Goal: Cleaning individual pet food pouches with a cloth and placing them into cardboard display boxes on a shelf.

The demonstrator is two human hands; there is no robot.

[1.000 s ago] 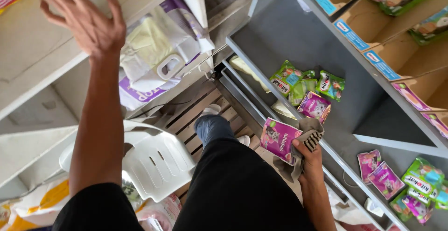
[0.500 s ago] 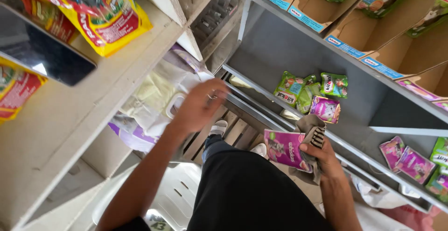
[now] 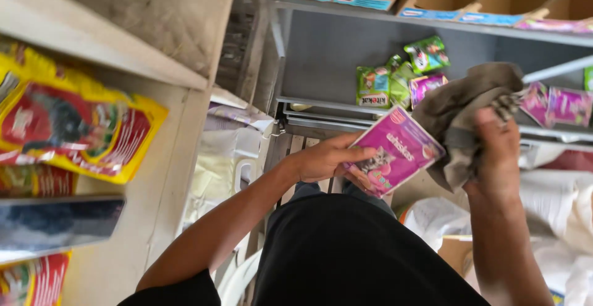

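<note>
Grey metal shelf (image 3: 321, 52) holding green and purple sachets (image 3: 401, 74). Left hand (image 3: 327, 157), earlier raised, now clamped on flat magenta foil pouch (image 3: 395, 148). Right hand (image 3: 494, 151) clenched on crumpled grey cloth (image 3: 460, 105).

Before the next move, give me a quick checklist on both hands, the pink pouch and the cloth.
1. Left hand grips the pink pouch: ok, fingers wrap its lower left edge.
2. Right hand grips the grey cloth: ok, bunched in the hand.
3. Cloth meets pouch: ok, it lies against the pouch's right edge.
4. Pouch sealed and undamaged: cannot tell, only the front shows.
5. Room on the grey shelf: ok, bare space left of the green pouches.
6. Pouch surface clean: cannot tell.
</note>
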